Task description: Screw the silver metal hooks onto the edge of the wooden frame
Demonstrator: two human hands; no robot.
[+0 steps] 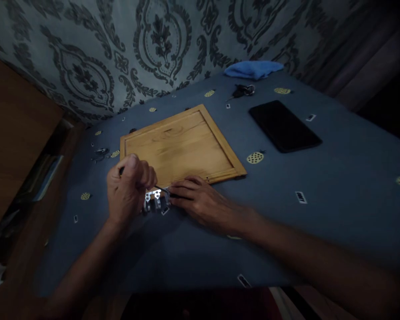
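Observation:
My left hand (128,191) is closed in a fist around a screwdriver; a bit of its dark handle (121,170) shows by the thumb. The thin shaft (162,189) slants down from the fist toward my right fingertips. Silvery metal hinge parts (157,195) sit at the near edge of a framed wooden cabinet door (173,146), just below the shaft. Stretched fingers of my right hand (203,200) rest along that near edge, their tips beside the metal parts. Its thumb is hidden, as is the exact tip of the shaft.
A black tablet-like slab (285,126) lies to the right on the blue patterned cloth (346,178). Dark keys (243,90) and a blue rag (253,69) are near the wall. Small dark metal pieces (102,152) lie left of the door. Wooden furniture (16,133) borders the left side.

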